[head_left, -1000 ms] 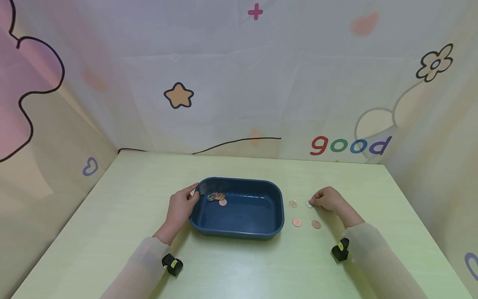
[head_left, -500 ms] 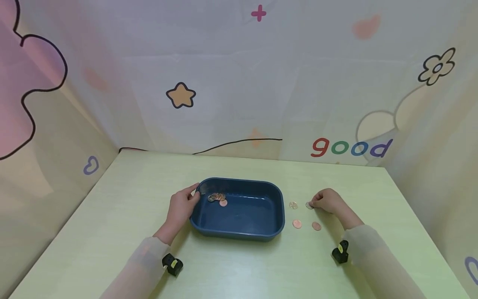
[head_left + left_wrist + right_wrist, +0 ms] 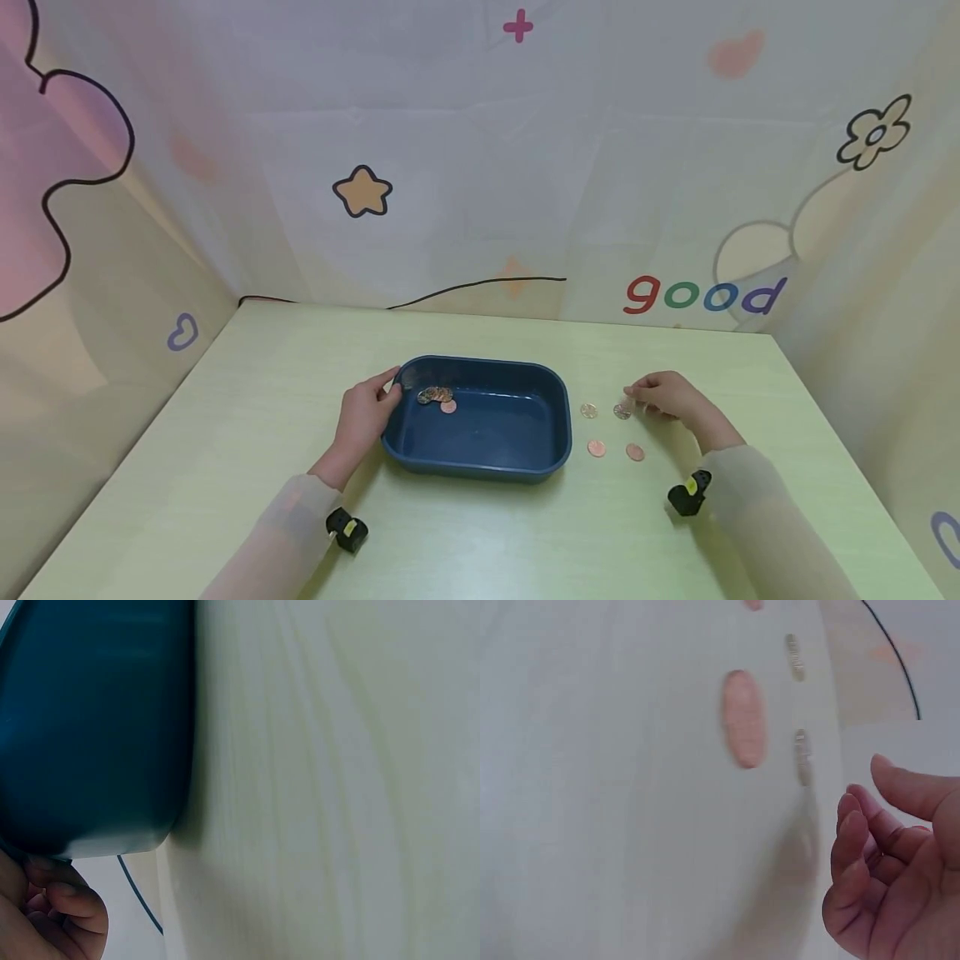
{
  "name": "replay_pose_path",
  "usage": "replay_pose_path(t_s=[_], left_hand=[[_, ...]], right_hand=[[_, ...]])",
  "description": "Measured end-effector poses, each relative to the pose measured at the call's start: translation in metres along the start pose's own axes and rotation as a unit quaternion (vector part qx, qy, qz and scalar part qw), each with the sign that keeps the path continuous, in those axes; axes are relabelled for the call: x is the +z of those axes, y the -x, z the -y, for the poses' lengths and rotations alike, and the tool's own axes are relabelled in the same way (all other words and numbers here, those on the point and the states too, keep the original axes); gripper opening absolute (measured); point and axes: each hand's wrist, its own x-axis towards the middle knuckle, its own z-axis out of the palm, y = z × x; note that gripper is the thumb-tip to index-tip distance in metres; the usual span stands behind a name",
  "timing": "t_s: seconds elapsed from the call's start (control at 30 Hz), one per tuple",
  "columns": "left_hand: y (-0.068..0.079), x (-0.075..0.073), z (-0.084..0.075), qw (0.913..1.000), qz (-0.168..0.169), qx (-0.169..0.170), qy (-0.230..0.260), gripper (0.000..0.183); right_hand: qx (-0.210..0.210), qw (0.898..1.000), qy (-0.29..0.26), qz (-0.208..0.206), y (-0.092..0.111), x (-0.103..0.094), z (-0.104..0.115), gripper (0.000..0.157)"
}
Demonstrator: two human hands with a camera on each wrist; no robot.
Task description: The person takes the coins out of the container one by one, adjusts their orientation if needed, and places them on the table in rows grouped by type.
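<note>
My left hand [image 3: 365, 419] grips the left end of a dark blue plastic tray [image 3: 480, 477], thumb at the rim; in the left wrist view the curled fingers [image 3: 82, 907] lie against the tray wall [image 3: 97, 742]. To the tray's right, flat on the table, are a pale coin [image 3: 588, 410], a silvery coin [image 3: 622, 411] and two copper coins, the left one [image 3: 596, 448] and the right one [image 3: 635, 452]. Just above and beside the silvery coin, my right hand [image 3: 670, 395] hovers with thumb and fingers apart, holding nothing. The right wrist view shows that hand [image 3: 900, 862] loosely bent, off the coin [image 3: 803, 757].
Inside the tray, at its left, several overlapping coins [image 3: 435, 395] lie near a copper coin [image 3: 448, 407]. The pale table [image 3: 480, 542] runs back to a printed cloth backdrop [image 3: 465, 167]. Each sleeve carries a small black wrist camera, the left [image 3: 347, 531] and the right [image 3: 688, 493].
My right hand has let go of the silvery coin and lifted slightly up and away to the right, baring the coin on the table. The left hand and tray stay put.
</note>
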Motion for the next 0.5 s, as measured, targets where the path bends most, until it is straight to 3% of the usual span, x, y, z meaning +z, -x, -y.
replay_pose_path(t_s=[0.23, 0.5], left_hand=[[0.000, 0.000, 0.000, 1.0000, 0.001, 0.004, -0.002, 0.043], [0.001, -0.001, -0.002, 1.0000, 0.000, 0.003, -0.002, 0.043]], right_hand=[[-0.047, 0.999, -0.009, -0.013, 0.010, -0.020, 0.026, 0.048], [-0.121, 0.992, 0.022, -0.028, 0.020, -0.028, 0.075, 0.042]])
